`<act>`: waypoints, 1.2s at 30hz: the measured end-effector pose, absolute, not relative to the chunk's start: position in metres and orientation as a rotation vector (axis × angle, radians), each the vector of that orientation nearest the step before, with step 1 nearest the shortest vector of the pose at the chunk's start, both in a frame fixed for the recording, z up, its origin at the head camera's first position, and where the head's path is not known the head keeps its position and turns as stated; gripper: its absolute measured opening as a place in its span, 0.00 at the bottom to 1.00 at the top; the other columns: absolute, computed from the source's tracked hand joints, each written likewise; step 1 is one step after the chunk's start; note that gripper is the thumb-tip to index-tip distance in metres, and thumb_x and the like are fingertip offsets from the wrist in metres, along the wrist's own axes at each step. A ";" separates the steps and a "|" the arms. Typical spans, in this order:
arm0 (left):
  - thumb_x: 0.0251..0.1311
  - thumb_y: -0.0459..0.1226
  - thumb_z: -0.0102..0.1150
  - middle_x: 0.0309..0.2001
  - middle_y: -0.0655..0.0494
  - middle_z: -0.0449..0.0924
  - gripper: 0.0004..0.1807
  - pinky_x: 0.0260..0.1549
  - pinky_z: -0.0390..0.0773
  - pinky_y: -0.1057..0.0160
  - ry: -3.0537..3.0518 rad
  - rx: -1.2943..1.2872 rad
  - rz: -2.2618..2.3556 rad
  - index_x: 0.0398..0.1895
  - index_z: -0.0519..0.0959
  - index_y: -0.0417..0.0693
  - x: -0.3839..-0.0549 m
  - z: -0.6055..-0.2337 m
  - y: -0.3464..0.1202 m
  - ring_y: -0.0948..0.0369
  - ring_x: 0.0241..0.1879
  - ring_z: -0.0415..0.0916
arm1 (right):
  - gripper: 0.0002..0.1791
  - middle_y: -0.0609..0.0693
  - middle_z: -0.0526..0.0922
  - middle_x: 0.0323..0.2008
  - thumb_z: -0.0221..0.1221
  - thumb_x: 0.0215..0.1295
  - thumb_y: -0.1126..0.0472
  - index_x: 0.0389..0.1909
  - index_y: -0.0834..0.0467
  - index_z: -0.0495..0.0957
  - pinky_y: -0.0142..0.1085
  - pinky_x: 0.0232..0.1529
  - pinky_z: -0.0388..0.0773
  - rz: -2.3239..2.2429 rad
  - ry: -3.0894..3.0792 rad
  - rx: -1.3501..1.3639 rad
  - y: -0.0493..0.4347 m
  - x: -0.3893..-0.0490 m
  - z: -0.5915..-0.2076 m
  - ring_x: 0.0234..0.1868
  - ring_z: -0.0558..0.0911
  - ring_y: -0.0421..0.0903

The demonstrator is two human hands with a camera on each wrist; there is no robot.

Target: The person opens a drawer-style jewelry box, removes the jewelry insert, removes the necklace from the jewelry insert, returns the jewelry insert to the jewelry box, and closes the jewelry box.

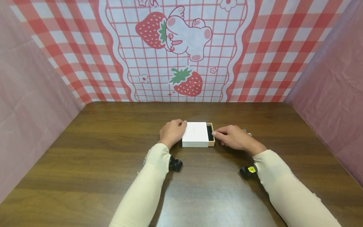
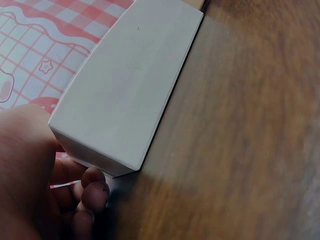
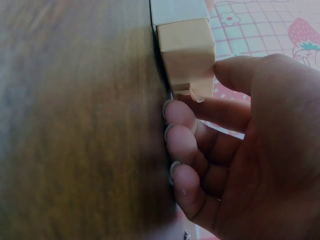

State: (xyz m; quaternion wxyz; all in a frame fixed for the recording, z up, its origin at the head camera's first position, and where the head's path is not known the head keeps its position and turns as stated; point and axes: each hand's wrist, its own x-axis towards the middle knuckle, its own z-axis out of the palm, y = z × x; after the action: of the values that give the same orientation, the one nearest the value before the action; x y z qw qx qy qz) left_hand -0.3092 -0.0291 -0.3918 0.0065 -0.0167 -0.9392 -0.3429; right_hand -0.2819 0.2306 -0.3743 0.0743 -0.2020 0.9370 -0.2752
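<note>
A small white box (image 1: pixel 195 135) lies flat on the wooden table between my hands. From its right end a tan inner drawer (image 1: pixel 211 143) sticks out a little, with a black lining (image 1: pixel 210 132) inside. My left hand (image 1: pixel 171 132) holds the white sleeve at its left end, fingers curled against that end in the left wrist view. My right hand (image 1: pixel 236 137) pinches the drawer's end: in the right wrist view the thumb sits at the upper edge and the index finger by a small pull tab (image 3: pixel 196 94). The other right fingers curl beside the table surface.
Behind my right hand a small shiny object (image 1: pixel 247 131) lies on the brown table (image 1: pixel 107 157), partly hidden. A red-checked strawberry cloth (image 1: pixel 175 85) hangs at the back edge, pink curtains (image 1: pixel 329 78) at both sides. Dark cameras (image 1: pixel 175 164) are strapped to my wrists.
</note>
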 end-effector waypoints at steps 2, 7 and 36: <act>0.74 0.56 0.41 0.58 0.56 0.81 0.25 0.57 0.69 0.44 -2.939 -0.052 -1.073 0.58 0.82 0.56 -0.309 -0.392 -0.029 0.50 0.58 0.76 | 0.23 0.46 0.79 0.23 0.52 0.76 0.44 0.53 0.58 0.83 0.39 0.32 0.73 -0.824 2.815 -0.602 0.231 -0.282 -0.374 0.28 0.77 0.43; 0.74 0.56 0.41 0.58 0.56 0.81 0.26 0.57 0.68 0.44 -2.943 -0.054 -1.069 0.59 0.82 0.56 -0.309 -0.392 -0.029 0.50 0.58 0.76 | 0.24 0.45 0.79 0.23 0.52 0.76 0.44 0.54 0.58 0.83 0.39 0.31 0.73 -0.824 2.818 -0.603 0.230 -0.282 -0.375 0.28 0.77 0.42; 0.74 0.56 0.41 0.58 0.56 0.81 0.25 0.56 0.69 0.44 -2.948 -0.054 -1.056 0.59 0.82 0.57 -0.310 -0.393 -0.029 0.51 0.58 0.76 | 0.22 0.45 0.78 0.24 0.53 0.76 0.44 0.54 0.56 0.83 0.40 0.33 0.72 -0.815 2.792 -0.645 0.227 -0.280 -0.373 0.28 0.76 0.43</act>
State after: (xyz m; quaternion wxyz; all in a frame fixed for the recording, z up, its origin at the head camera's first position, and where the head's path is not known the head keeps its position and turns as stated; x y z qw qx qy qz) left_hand -0.3100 -0.0288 -0.3931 0.0051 -0.0171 -0.9413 -0.3372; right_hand -0.2797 0.2271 -0.3728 0.0810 -0.2158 0.9341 -0.2726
